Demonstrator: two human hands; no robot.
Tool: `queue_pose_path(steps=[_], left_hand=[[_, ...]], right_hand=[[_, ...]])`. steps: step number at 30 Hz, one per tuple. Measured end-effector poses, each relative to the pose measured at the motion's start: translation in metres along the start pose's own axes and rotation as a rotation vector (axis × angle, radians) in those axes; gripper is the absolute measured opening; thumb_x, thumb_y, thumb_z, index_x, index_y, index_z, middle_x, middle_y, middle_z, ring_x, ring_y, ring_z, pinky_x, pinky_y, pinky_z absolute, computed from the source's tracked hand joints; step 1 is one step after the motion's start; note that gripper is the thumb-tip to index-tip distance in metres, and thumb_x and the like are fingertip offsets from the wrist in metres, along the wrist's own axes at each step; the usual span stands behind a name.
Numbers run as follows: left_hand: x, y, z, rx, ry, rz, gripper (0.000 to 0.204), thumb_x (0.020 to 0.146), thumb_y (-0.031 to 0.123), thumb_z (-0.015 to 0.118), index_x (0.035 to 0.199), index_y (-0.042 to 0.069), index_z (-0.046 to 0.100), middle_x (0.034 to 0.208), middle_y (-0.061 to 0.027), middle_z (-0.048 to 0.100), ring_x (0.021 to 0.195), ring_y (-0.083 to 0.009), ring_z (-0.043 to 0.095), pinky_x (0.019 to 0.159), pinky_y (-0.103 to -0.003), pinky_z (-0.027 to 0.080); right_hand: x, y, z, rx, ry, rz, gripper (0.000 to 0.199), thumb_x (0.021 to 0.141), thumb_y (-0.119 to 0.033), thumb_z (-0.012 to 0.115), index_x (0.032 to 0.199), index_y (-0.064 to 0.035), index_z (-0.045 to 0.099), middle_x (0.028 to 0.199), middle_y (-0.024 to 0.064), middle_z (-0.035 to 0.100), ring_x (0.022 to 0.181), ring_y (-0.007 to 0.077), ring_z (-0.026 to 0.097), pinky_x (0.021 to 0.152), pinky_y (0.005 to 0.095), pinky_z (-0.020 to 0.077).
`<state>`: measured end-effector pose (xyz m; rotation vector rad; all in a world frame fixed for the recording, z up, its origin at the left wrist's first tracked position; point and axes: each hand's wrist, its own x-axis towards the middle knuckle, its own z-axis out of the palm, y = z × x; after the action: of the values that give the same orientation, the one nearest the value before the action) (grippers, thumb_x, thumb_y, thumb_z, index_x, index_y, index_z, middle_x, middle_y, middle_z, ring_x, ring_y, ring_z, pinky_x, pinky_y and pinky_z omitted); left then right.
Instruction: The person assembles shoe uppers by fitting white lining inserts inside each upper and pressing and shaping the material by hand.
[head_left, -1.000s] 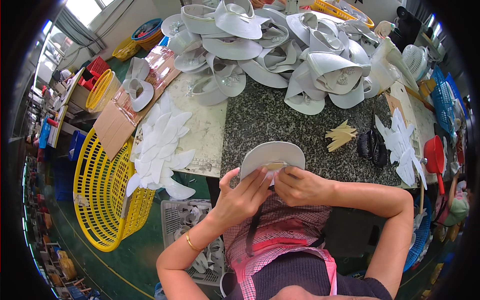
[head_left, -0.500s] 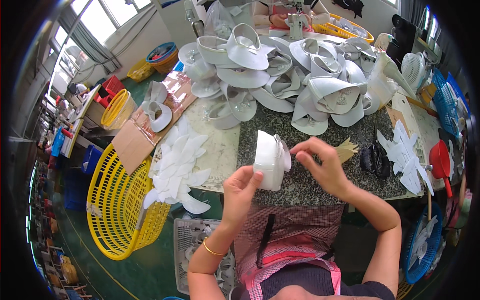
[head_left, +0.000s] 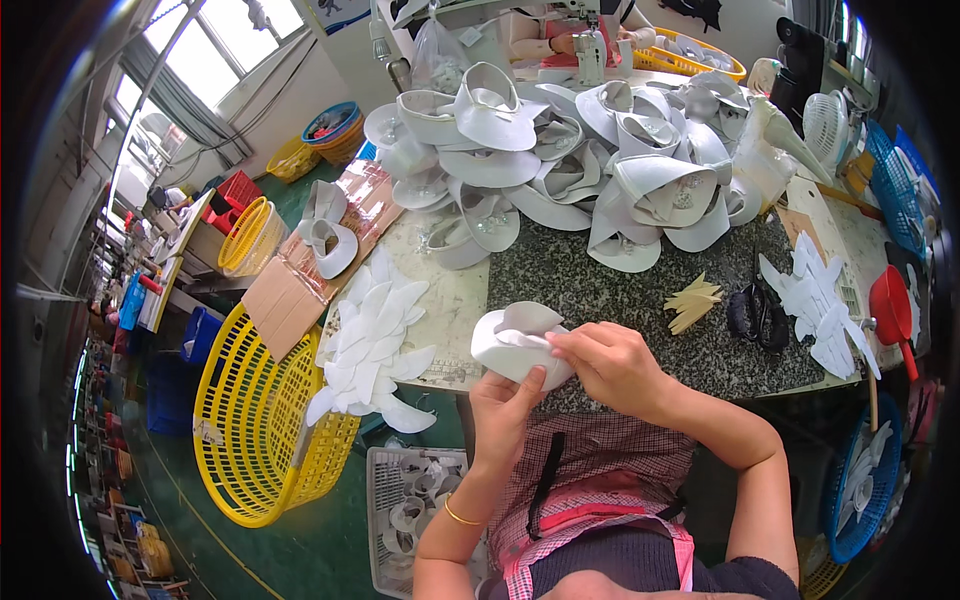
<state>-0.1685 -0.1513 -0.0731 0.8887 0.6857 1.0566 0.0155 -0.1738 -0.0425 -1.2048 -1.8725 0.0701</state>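
A white shoe upper (head_left: pixel 500 350) is held over the near edge of the table, its opening and a rounded flap facing up. Closed on its near side is my left hand (head_left: pixel 505 402), thumb on the outside. My right hand (head_left: pixel 618 365) pinches its right edge with thumb and fingertips. Beyond both hands lies a big heap of similar white shoe uppers (head_left: pixel 585 165). Flat white cut pieces (head_left: pixel 370 335) are piled to the left, and more white pieces (head_left: pixel 812 300) lie to the right. Pale yellow strips (head_left: pixel 692 302) rest beside a black object (head_left: pixel 757 315) that I cannot identify.
A speckled dark slab (head_left: pixel 560 270) covers the table's middle. At left stand a yellow basket (head_left: pixel 225 440) and a cardboard sheet (head_left: pixel 300 285); below is a grey crate (head_left: pixel 385 540). A red scoop (head_left: pixel 890 310) hangs right. Across the table, another person's arms (head_left: pixel 535 35) are beside a sewing machine (head_left: pixel 592 55).
The shoe upper has tipped from upright to lying with its opening upward, and moved slightly left and lower. My right hand has come down and left onto its edge.
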Motion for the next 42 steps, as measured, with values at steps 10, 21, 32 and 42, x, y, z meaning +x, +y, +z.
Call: queue_pose_path(steps=[10,21,32,42], left_hand=[[-0.014,-0.006,-0.015,-0.113,-0.165,-0.067,0.042,0.097,0.002,0.068,0.137,-0.005,0.055,0.133,-0.0146,0.063,0.121,-0.0212,0.062,0.103,-0.036,0.051],[-0.029,-0.011,-0.011,0.147,-0.233,-0.011,0.037,0.097,0.003,0.07,0.131,-0.005,0.058,0.126,-0.0113,0.067,0.115,-0.017,0.063,0.102,-0.032,0.049],[-0.029,-0.014,-0.019,-0.158,-0.131,-0.012,0.046,0.099,0.004,0.062,0.142,-0.004,0.047,0.139,-0.0173,0.06,0.128,-0.0268,0.059,0.113,-0.048,0.044],[-0.032,-0.023,-0.027,-0.224,-0.174,-0.043,0.05,0.101,0.011,0.064,0.144,-0.002,0.043,0.143,-0.0163,0.056,0.133,-0.0282,0.056,0.116,-0.049,0.042]], right_hand=[[-0.001,0.011,-0.009,0.92,-0.175,0.724,0.023,0.105,-0.021,0.059,0.105,0.0007,0.067,0.089,0.0005,0.065,0.08,0.0063,0.057,0.07,0.0262,0.0479],[0.009,-0.017,-0.017,0.21,-0.045,0.128,0.014,0.093,-0.01,0.07,0.102,-0.0014,0.063,0.089,0.0148,0.064,0.073,0.0356,0.065,0.068,0.0387,0.0553],[0.011,0.003,-0.036,0.501,-0.042,0.424,0.015,0.101,-0.013,0.062,0.096,0.0005,0.067,0.08,0.0088,0.065,0.064,0.0166,0.061,0.059,0.0315,0.0499],[0.011,-0.014,-0.019,0.653,-0.199,0.547,0.021,0.095,-0.016,0.072,0.109,-0.0005,0.068,0.075,0.0001,0.064,0.062,0.0068,0.056,0.058,0.0283,0.0482]])
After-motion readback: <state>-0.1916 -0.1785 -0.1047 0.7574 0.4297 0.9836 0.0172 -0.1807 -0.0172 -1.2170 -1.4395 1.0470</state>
